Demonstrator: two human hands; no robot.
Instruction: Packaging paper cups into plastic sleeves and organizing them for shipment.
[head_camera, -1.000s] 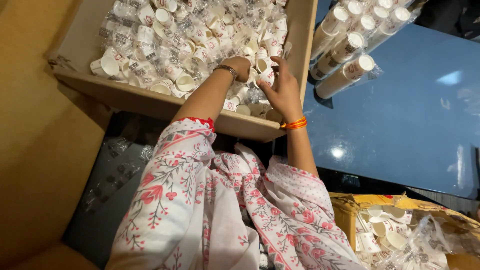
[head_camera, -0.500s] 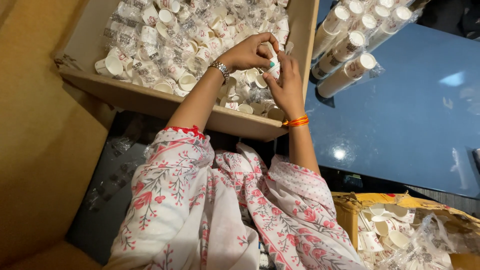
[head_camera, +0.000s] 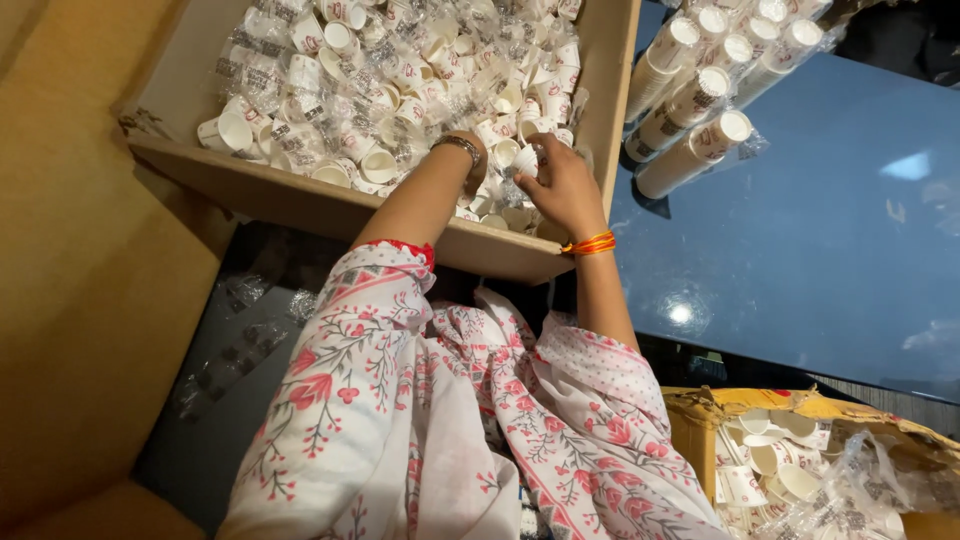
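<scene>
Seen at upper centre of the frame, inside a cardboard box (head_camera: 300, 195): right hand (head_camera: 560, 185) pinching a small paper cup (head_camera: 527, 160), left hand (head_camera: 468, 160) buried, grip indiscernible; cup judged light, crushable, best held by its rim.

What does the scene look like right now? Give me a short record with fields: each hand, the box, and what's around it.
left hand: reaching down among the small white cups in the box, fingers hidden, metal bracelet on the wrist
right hand: fingers pinching a small white paper cup above the pile, orange bangles at the wrist
cardboard box: open, filled with loose small cups and clear plastic wrap
blue table: sleeves of stacked cups lying on it, right of the box
second box: lower right, holds more cups and plastic
</scene>
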